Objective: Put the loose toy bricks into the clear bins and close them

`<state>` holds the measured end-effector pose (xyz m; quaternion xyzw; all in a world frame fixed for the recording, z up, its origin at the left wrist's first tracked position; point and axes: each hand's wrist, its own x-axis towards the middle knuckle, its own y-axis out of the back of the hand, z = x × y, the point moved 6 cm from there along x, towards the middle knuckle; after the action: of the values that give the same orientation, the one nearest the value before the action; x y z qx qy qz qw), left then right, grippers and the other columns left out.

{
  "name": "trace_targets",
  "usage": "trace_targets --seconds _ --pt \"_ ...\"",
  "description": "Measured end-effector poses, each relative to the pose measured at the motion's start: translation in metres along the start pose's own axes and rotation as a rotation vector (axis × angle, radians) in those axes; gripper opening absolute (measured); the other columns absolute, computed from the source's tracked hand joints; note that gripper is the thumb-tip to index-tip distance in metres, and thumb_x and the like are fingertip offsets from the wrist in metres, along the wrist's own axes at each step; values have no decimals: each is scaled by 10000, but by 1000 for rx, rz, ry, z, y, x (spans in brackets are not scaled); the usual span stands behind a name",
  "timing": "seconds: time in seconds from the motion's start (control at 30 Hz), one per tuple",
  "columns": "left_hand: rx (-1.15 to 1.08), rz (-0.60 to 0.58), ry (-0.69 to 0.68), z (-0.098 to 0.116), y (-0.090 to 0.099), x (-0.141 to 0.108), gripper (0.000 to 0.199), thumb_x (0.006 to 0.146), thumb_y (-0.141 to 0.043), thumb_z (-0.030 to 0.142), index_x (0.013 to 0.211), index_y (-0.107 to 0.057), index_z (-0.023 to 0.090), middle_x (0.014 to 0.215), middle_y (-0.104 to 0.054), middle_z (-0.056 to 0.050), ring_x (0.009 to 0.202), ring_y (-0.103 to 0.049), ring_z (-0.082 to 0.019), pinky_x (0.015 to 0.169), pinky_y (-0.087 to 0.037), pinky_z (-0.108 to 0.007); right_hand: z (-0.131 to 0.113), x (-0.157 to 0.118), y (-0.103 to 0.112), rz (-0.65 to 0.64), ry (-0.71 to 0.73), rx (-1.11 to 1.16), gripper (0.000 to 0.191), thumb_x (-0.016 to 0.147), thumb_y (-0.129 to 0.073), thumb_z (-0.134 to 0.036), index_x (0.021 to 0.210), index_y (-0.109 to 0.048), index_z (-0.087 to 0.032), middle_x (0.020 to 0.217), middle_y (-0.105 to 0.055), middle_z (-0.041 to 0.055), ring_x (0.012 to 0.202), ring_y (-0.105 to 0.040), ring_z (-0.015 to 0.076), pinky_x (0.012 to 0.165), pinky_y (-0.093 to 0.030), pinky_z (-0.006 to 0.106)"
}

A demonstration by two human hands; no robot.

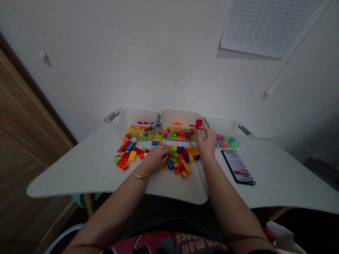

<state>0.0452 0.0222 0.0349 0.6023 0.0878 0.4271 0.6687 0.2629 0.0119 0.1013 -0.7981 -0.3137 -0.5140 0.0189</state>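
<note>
My right hand pinches a red block over the right part of the middle clear bin, which holds mixed colored pieces. Down among the loose blocks on the table, my left hand rests with its fingers bent at the pile's left edge; what its fingertips hold, if anything, is hidden. The larger pile of blocks spreads between my hands. Another group of loose blocks lies left of my left hand, with red, yellow, blue and orange pieces.
A left clear bin holds yellow, green and red pieces; a right clear bin holds rounder pieces. A phone lies on the white table, right of my right forearm. The wall stands behind the bins.
</note>
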Motion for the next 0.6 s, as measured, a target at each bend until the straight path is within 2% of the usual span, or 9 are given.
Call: trace_targets --seconds 0.1,0.23,0.37,0.6 --pt "1 -4 -4 -1 -1 0 196 902 -504 160 917 -698 182 939 -672 -72 924 -602 -212 873 -486 -363 3 10 -13 -91 18 -110 226 871 -493 -305 987 -650 -192 1026 -686 110 1026 -556 273 977 -395 463" --pt "0 6 -5 -1 -1 0 195 898 -502 156 914 -695 181 940 -665 -76 934 -597 -211 872 -487 -357 9 8 -34 -261 41 -242 321 834 -552 -305 1104 -642 -157 1163 -649 153 1191 -471 324 1033 -348 511" --pt "-1 -3 -10 0 -1 0 201 906 -492 163 916 -691 184 932 -657 -73 923 -590 -207 865 -484 -356 12 -1 -38 -290 70 -265 459 823 -556 -291 1253 -576 -132 1303 -569 166 1300 -378 336 1087 -320 528" --pt "-4 -7 -1 -2 -2 0 202 906 -491 166 902 -692 186 927 -658 -73 915 -589 -203 861 -482 -350 18 -9 -35 -321 129 -187 593 819 -529 -293 1394 -445 -173 1480 -423 135 1414 -266 338 1123 -302 572"
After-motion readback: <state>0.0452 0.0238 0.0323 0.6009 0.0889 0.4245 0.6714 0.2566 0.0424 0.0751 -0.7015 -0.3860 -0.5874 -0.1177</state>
